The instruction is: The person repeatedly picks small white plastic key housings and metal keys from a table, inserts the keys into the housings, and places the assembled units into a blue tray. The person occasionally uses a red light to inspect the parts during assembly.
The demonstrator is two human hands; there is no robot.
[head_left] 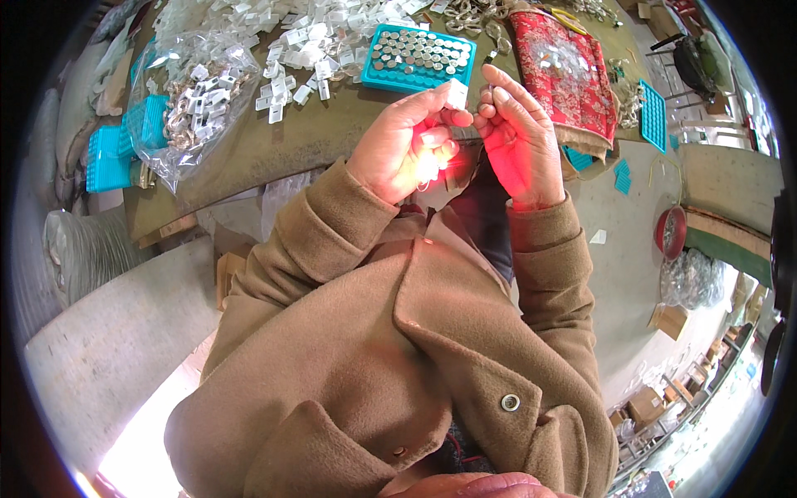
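Note:
My left hand (392, 137) is raised over the table's near edge, fingers curled, with a small white plastic piece (455, 95) held at the fingertips. Close on its right, my right hand (525, 149) is closed in a pinch, thumb against fingers. Whatever sits in that pinch is too small to make out. The two hands are slightly apart, and a red glow lights both palms. Just beyond them lies a teal tray (383, 82) holding rows of round, silvery discs. A heap of similar white plastic pieces (320, 41) spreads to the tray's left.
A clear plastic bag (170, 170) with white-and-metal pieces lies at the left, beside teal trays (108, 158). To the right are a red patterned cloth (577, 91) with small clear pieces on it and another teal tray (652, 116). Metal links (473, 15) lie at the back.

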